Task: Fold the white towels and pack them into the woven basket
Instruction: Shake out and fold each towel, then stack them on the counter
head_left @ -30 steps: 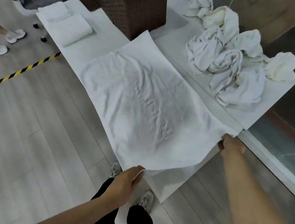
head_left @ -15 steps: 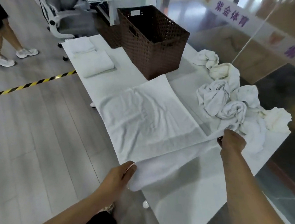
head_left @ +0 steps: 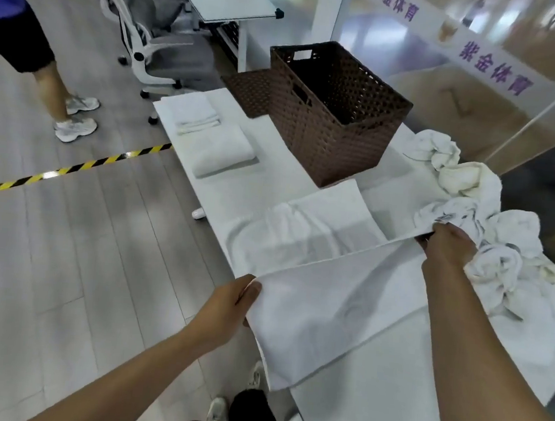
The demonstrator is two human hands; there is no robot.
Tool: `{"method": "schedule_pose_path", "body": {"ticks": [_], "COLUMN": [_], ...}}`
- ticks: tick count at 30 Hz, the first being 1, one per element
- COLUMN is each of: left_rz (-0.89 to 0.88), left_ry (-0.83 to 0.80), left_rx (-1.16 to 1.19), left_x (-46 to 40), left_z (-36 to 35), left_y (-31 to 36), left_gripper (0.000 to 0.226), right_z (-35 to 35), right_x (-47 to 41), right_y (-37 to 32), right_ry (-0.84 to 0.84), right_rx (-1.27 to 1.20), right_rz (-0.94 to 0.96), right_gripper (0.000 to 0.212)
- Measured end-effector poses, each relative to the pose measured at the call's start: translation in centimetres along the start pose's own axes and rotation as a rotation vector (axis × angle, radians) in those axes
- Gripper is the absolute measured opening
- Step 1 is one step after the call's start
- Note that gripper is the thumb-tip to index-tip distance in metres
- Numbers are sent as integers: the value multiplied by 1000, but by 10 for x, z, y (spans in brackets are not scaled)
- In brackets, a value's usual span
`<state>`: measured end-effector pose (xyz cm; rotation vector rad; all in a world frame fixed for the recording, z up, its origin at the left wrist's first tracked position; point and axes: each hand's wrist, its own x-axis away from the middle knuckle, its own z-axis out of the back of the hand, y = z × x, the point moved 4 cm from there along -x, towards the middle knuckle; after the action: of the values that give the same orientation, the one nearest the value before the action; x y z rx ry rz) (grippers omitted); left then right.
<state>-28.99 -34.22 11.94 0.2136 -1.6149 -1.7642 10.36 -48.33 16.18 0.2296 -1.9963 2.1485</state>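
White towel [head_left: 321,311] pinched at both near corners, left hand [head_left: 228,301] and right hand [head_left: 448,240] each in a closed grip, mid first fold; next, lay that edge onto the far end

White towels [head_left: 317,244] lie on a white table [head_left: 273,163] beside a dark brown woven basket [head_left: 335,114]; floor tape [head_left: 71,169] is yellow-and-black striped.

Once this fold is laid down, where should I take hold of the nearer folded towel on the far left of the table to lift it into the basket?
Grip the folded towel by its thick rounded fold edge, coming from the near side with fingers slid underneath. That edge faces you and should keep the layers together. The woven basket stands just right of it.
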Motion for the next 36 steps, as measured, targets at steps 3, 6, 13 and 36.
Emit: {"method": "schedule_pose_path", "body": {"ticks": [3,6,13,36], "left_rz": [9,39,178,387], "left_ry": [28,72,139,-176], "left_rx": [0,-5,-13,-794], "left_x": [-28,-60,-146,-286], "left_z": [19,37,71,147], "left_y": [4,4,-11,-76], "left_gripper": [35,35,34,34], "right_z": [-41,-85,-181,-183], "right_x": [-22,-35,-86,-4], "right_y": [1,5,46,191], "right_ry": [-8,-40,-99,-374], "right_rx": [-81,-89,27,788], "right_rz": [-6,-21,-84,-309], "right_gripper": [27,17,18,22]}}
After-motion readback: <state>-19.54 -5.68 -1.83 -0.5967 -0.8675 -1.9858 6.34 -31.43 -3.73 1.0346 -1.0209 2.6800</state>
